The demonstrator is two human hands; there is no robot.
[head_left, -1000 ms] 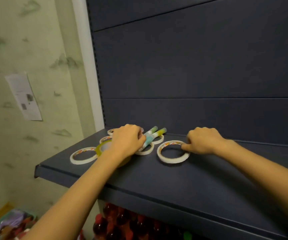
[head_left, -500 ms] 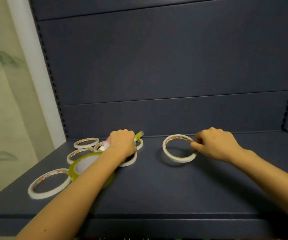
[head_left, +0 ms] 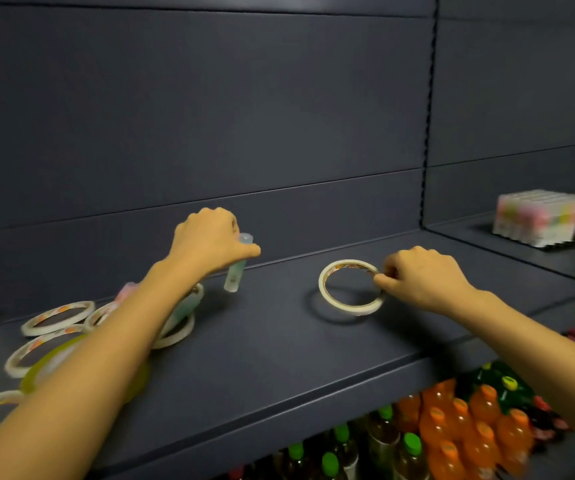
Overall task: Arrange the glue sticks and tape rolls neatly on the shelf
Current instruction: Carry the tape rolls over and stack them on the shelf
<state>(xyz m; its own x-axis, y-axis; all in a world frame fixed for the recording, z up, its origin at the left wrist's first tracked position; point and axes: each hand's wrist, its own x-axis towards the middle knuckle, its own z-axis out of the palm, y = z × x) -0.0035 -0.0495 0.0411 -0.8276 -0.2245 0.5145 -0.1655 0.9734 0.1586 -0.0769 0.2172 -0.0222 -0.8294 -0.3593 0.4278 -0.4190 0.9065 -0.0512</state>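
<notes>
My left hand (head_left: 210, 242) grips a pale glue stick (head_left: 237, 271), held upright just above the dark shelf (head_left: 279, 358) near the back panel. My right hand (head_left: 421, 275) pinches the right rim of a white tape roll (head_left: 334, 292) that lies flat on the shelf, mid-right. Several more white tape rolls (head_left: 57, 317) lie flat in a cluster at the left, partly hidden by my left forearm. A yellow-green tape roll (head_left: 47, 368) lies among them under the forearm. Another glue stick (head_left: 125, 293) peeks out behind the forearm.
A shrink-wrapped pack of pastel items (head_left: 537, 216) stands on the neighbouring shelf at the right, past a slotted upright (head_left: 428, 133). Orange and green-capped bottles (head_left: 452, 420) fill the shelf below. The front edge of the shelf (head_left: 279, 414) runs diagonally.
My left hand has lifted a glue stick out of the cluster and carried it to the right. My right hand has moved the white tape roll rightward. The camera has turned right.
</notes>
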